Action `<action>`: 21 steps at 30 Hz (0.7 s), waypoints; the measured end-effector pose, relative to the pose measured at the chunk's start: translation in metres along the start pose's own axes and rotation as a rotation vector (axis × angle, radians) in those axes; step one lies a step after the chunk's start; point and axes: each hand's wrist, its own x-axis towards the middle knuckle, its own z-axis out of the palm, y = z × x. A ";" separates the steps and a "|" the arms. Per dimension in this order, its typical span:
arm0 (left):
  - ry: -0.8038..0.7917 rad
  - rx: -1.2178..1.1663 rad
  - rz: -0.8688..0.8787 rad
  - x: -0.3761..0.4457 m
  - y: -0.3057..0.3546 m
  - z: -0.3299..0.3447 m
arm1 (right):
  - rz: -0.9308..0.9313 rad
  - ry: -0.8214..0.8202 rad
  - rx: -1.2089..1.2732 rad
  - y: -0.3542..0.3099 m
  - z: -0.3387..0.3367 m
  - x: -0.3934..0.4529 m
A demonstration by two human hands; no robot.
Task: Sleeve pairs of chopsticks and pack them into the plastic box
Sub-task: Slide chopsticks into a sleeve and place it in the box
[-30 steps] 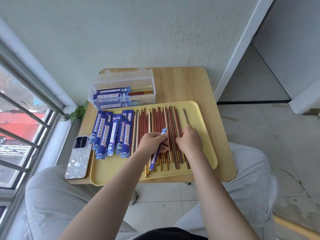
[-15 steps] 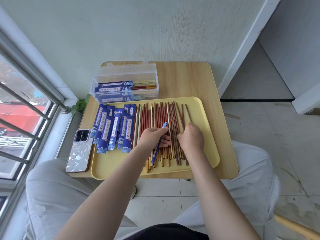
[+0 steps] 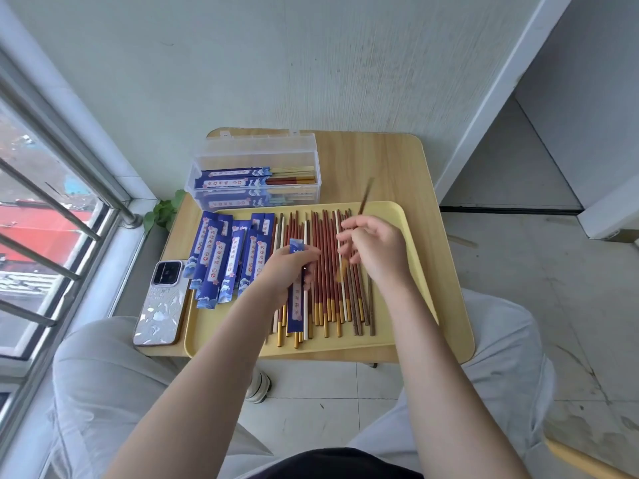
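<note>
Holding a blue sleeve (image 3: 296, 292), the left hand (image 3: 288, 267) waits; the right hand (image 3: 375, 248) pinches one chopstick (image 3: 364, 197). Few packed in the box (image 3: 254, 179); many remain.

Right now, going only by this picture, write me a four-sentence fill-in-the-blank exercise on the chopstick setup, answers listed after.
1. The left hand holds a ____ paper sleeve.
2. The right hand has lifted a dark chopstick above the ____ tray.
3. The clear plastic box stands with its lid ____.
4. The phone lies on the table, to the ____ of the tray.

Missing words: blue; yellow; open; left
</note>
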 end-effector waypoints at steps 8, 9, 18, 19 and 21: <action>0.214 0.628 0.043 -0.006 0.006 -0.004 | -0.200 0.024 0.091 -0.018 0.013 -0.003; 0.215 0.674 0.041 -0.006 0.006 -0.005 | -0.224 0.065 0.094 -0.019 0.012 -0.004; 0.247 0.923 0.106 -0.010 -0.001 -0.011 | -0.241 0.275 0.115 -0.023 0.012 0.001; 0.248 0.941 0.105 -0.010 -0.001 -0.011 | -0.239 0.276 0.115 -0.023 0.012 0.000; 0.261 0.970 0.099 -0.010 -0.002 -0.012 | -0.236 0.276 0.123 -0.023 0.012 0.000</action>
